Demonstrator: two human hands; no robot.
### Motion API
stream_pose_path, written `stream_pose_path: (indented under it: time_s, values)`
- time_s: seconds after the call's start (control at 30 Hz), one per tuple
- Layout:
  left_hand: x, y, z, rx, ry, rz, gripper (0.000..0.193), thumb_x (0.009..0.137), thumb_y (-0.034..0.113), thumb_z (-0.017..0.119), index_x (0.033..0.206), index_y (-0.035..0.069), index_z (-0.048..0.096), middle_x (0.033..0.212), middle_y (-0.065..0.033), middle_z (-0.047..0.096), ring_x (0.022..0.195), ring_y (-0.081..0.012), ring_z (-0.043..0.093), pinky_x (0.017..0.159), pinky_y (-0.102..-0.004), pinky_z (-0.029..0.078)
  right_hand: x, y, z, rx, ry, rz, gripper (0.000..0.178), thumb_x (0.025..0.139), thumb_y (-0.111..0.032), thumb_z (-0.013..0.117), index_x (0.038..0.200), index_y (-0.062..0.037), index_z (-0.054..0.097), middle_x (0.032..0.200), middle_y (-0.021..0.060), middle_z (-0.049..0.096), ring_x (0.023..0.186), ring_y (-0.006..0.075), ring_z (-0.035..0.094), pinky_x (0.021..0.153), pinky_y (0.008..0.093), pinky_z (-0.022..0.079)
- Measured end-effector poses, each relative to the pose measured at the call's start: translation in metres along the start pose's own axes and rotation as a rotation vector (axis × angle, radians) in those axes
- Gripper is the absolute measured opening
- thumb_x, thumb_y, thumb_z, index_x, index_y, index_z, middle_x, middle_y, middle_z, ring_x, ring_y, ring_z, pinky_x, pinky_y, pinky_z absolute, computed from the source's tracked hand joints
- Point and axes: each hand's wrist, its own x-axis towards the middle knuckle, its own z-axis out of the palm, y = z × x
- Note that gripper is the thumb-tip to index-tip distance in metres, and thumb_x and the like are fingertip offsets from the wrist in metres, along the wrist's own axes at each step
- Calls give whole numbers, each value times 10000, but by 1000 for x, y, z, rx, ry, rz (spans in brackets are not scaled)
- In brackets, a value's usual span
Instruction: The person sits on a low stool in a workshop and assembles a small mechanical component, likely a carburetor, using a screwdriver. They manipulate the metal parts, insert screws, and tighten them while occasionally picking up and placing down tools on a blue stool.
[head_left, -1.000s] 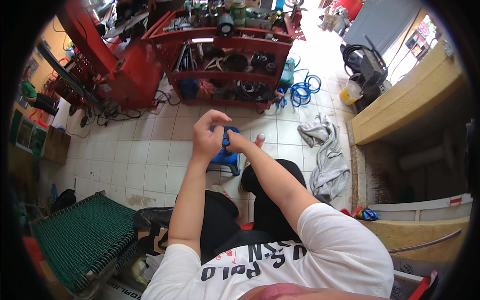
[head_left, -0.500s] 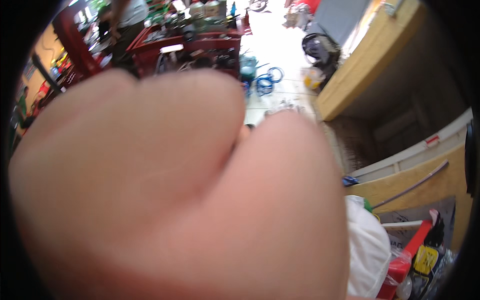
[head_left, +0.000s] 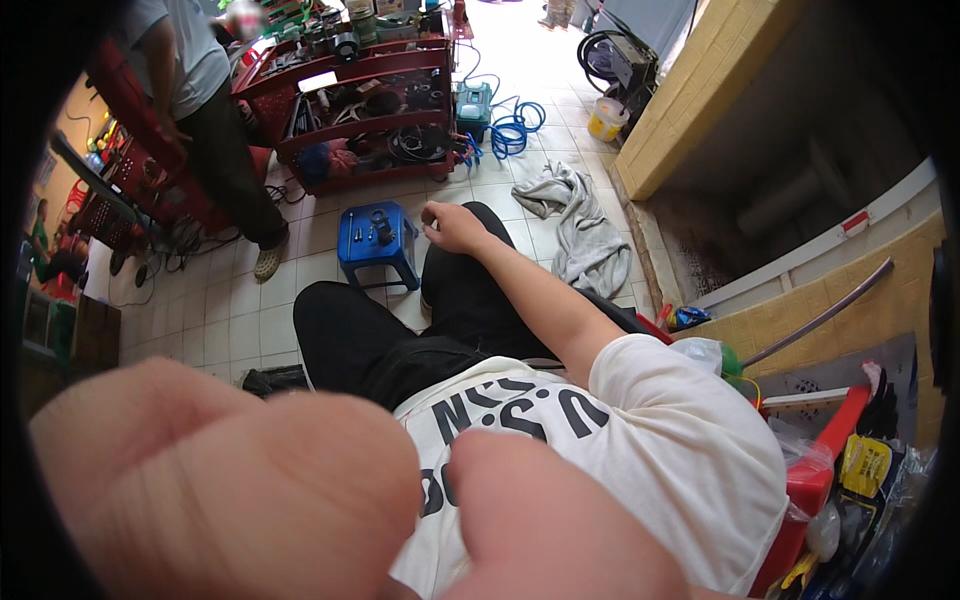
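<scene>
Close to the camera, my left hand (head_left: 250, 480) fills the lower left, large and blurred. Its palm side and what looks like the thumb show, but the rest of its fingers are out of sight, and I see nothing held in it. My right hand (head_left: 457, 229) lies loosely on my right knee, fingers a little bent and apart, nothing visible in it. Just left of that hand stands a blue plastic stool (head_left: 395, 258). Dark round metal parts (head_left: 382, 222) and smaller bits lie on the stool's top.
A red tool cart (head_left: 370, 130) full of tools stands ahead; a person (head_left: 205, 110) is at its left. Blue hose (head_left: 516, 128) coils by a teal case (head_left: 473, 103). A grey cloth (head_left: 590, 235) lies on the tiles. A red frame (head_left: 825, 450) stands at right.
My left hand has dropped lower and away from the middle of the view. My lap, right arm and the blue stool, hidden before, now show.
</scene>
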Motion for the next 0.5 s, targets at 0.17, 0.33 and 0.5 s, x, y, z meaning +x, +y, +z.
stream_pose_path:
  time_s: [0.17, 0.33, 0.5]
  values:
    - [-6, 21, -14, 12, 24, -36, 265, 675, 218, 663, 863, 31, 656, 849, -115, 688, 735, -277, 671, 648, -365, 491, 3, -6, 3, 44, 3, 4, 228, 886, -205, 691, 1049, -52, 650, 918, 156, 728, 877, 339, 707, 795, 435, 554]
    - [-13, 27, -27, 11, 51, -28, 272, 686, 223, 657, 875, 27, 656, 854, -123, 689, 742, -282, 672, 657, -369, 494, 4, 1, 2, 120, 27, 22, 231, 889, -191, 714, 1053, -43, 649, 883, 147, 723, 795, 278, 712, 735, 391, 558]
    - [-9, 31, -45, 24, 72, -21, 280, 697, 229, 652, 887, 23, 656, 860, -131, 690, 749, -287, 674, 667, -372, 496, 11, -3, -7, 416, 127, 101, 200, 938, -155, 708, 1068, -25, 628, 901, 111, 729, 744, 176, 698, 691, 321, 555]
